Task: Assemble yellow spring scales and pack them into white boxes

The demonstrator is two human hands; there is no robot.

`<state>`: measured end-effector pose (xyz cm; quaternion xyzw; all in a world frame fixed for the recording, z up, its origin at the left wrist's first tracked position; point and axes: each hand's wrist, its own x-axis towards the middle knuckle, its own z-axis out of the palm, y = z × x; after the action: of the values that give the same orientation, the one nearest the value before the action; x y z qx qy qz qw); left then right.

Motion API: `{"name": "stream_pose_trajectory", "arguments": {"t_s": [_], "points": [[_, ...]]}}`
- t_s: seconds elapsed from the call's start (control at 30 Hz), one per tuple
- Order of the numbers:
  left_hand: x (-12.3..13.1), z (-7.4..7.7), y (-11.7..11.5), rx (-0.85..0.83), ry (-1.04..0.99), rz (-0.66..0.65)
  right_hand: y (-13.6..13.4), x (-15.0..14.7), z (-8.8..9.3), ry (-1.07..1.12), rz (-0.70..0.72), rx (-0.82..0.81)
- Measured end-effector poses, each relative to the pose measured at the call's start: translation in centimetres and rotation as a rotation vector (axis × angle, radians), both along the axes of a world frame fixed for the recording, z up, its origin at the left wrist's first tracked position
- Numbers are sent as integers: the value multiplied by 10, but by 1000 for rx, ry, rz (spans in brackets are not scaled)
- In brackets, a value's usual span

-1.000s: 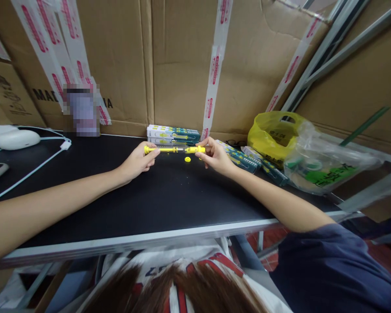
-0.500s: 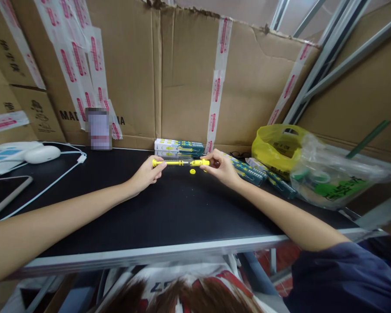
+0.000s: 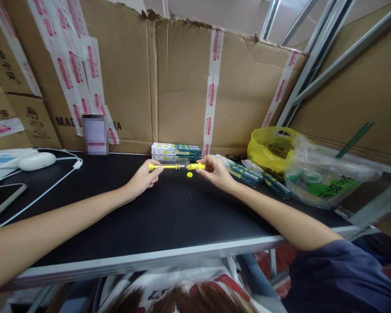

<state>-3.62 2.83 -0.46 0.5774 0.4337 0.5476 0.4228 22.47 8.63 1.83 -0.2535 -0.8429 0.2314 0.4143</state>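
My left hand (image 3: 144, 178) pinches the knobbed left end of a slim yellow rod (image 3: 167, 167), held level above the table. A short metallic section shows at the rod's right end. My right hand (image 3: 217, 173) grips a thicker yellow cylindrical piece (image 3: 195, 166) between thumb and fingers. The two pieces lie in one line, end to end; whether they are joined I cannot tell. Just below them, a small round yellow cap (image 3: 189, 174) rests on the black tabletop (image 3: 169, 217).
Printed boxes (image 3: 176, 150) stand behind my hands, more boxes (image 3: 241, 170) to the right. Beyond are a yellow bag (image 3: 270, 150) and a clear plastic bag (image 3: 326, 178). At left are a phone (image 3: 96, 134), a white cable (image 3: 52, 191) and a tablet-like device (image 3: 3, 198). Cardboard (image 3: 182, 87) walls the back.
The whole view has shifted slightly. My right fingers have changed their hold a little on the thicker yellow piece. Both hands keep the yellow parts in line.
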Motion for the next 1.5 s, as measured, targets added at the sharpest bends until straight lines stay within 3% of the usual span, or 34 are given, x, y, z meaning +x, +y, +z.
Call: {"name": "stream_pose_trajectory", "arguments": {"t_s": [0.33,0.57,0.7,1.03,1.23,1.5], "points": [[-1,-2,3,-1,-7,-14,-1,0,-2,13,50,-109],[-1,0,1,-6,-11,-12,-1,2,6,-26,-100,161],[-1,-1,2,-2,-5,-8,-2,2,8,-19,-88,253],[0,0,0,-7,-6,-6,-3,0,2,-28,-62,69],[1,2,-2,-5,-7,-5,-2,-1,-2,-13,36,-53],[1,3,-3,-15,-12,1,-2,0,-4,-10,71,-80]]}}
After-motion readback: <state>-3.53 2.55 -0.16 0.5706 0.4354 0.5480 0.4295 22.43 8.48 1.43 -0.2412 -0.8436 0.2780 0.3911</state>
